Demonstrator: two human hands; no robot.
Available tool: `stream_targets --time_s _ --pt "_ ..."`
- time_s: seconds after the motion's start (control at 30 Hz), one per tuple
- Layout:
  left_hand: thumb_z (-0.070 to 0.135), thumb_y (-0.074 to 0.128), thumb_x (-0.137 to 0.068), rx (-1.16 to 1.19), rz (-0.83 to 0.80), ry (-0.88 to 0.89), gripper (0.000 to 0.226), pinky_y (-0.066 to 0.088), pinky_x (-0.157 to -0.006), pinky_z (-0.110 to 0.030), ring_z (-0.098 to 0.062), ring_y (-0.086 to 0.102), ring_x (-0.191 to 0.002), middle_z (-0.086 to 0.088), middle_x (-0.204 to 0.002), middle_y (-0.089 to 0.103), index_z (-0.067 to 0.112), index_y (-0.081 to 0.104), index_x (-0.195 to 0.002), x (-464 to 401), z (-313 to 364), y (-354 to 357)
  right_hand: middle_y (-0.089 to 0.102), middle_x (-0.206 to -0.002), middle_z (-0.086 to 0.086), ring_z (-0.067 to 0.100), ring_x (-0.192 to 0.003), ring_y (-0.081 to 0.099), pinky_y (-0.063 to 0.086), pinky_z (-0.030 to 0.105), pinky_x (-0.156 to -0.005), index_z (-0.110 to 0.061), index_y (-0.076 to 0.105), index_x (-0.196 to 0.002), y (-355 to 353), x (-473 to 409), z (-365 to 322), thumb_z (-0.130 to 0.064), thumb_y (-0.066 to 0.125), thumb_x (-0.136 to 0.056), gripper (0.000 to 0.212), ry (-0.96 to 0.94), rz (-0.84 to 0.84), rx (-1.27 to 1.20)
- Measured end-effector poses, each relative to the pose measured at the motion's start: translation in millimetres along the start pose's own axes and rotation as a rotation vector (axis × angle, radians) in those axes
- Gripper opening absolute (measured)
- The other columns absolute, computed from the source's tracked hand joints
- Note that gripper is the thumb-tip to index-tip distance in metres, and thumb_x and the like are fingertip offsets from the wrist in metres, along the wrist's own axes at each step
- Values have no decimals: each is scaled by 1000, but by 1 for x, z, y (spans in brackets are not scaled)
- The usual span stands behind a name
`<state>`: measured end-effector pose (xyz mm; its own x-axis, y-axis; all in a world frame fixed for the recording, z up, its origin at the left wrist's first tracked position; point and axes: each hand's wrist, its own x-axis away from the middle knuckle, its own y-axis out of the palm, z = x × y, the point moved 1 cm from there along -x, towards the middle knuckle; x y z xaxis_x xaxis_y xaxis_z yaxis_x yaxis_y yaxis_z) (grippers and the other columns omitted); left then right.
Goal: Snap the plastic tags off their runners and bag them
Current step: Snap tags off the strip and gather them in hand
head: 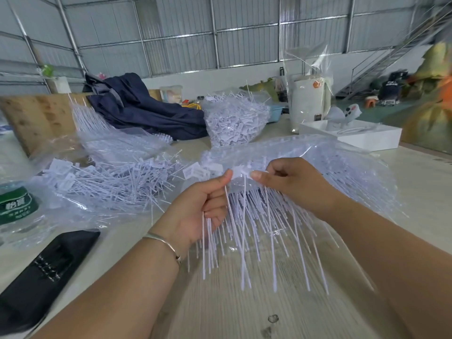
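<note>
Left hand (200, 206) gripped a bundle of loose tags (210, 241), tails hanging down over the table (244, 314). Right hand (293, 184) pinched one tag head (241, 172) on the runner stack (305, 167), thumb on top. Bag (234, 118) of tags stood behind; another pile (110, 177) lay left.

Non-task clutter: dark navy cloth (146, 108) heaped at the back of the pale wood-grain table (220, 309), plywood board (39, 118) leaning at far left. Green-labelled water bottle (17, 206) at left edge, black case (41, 272) lying flat just below it. Far right: shallow white box (362, 138), white appliance (309, 104) behind it, metal staircase (391, 57) against the corrugated wall.
</note>
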<state>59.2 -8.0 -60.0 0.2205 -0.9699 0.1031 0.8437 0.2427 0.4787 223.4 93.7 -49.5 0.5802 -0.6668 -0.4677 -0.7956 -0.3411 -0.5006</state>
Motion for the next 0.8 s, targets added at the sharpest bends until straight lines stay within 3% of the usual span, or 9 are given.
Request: stream_targets --time_s 0.07,0.13,0.23,0.3,0.4,0.47,0.53,0.63,0.8 --pt "20 73 -71 41 -67 -15 25 18 -27 -14 -3 22 -30 10 -48 24 19 48 -76 2 0 4 29 -50 -13 4 -47 30 28 11 -49 9 56 -78 2 2 -3 -49 64 -84 59 5 -37 -95" --pt "22 70 -74 60 -121 -29 21 17 -28 -13 -3 23 -29 10 -46 26 18 50 -78 4 -3 9 38 -50 -15 0 -49 37 32 9 -56 1 62 -77 3 5 -7 -55 60 -79 56 24 -85 -185" --pt "26 66 -80 95 -223 -53 16 17 -30 -13 -3 25 -29 10 -45 26 16 53 -81 5 -10 17 52 -64 -12 3 -65 45 35 20 -74 -10 64 -77 8 8 -13 -56 58 -73 47 45 -181 -339" --pt "27 64 -84 110 -284 -59 17 17 -31 -13 -3 26 -29 10 -45 26 18 50 -83 5 -14 19 49 -68 -3 11 -70 40 35 23 -75 0 62 -85 11 9 -13 -51 60 -73 52 46 -217 -434" --pt "25 66 -84 107 -313 -55 20 17 -30 -13 -2 27 -29 9 -47 29 18 48 -78 4 -13 18 51 -64 -10 6 -64 43 37 18 -72 5 60 -86 12 9 -15 -49 63 -71 56 75 -232 -458" --pt "24 64 -85 102 -293 -7 20 14 -32 -15 -2 26 -30 9 -53 29 16 50 -74 5 -8 17 50 -60 -10 2 -58 46 37 21 -72 -2 60 -77 11 7 -17 -53 68 -66 52 89 -171 -461" --pt "24 65 -80 103 -230 47 21 13 -32 -16 -3 23 -30 9 -63 18 14 52 -67 5 -3 16 42 -61 6 16 -57 42 33 28 -73 4 57 -76 8 4 -16 -53 75 -59 62 88 2 -496" --pt "22 59 -82 -49 -101 96 24 12 -32 -18 -4 18 -31 7 -51 28 14 47 -64 4 0 12 42 -67 12 25 -64 37 32 30 -68 2 60 -73 1 2 -15 -43 85 -58 54 28 237 -494" --pt "15 52 -91 -373 32 202 31 17 -35 -18 -8 20 -34 4 -45 37 13 41 -62 4 -4 11 74 -77 -15 2 -75 67 52 27 -71 -27 78 -75 3 6 -13 -37 81 -72 12 -52 216 -110"
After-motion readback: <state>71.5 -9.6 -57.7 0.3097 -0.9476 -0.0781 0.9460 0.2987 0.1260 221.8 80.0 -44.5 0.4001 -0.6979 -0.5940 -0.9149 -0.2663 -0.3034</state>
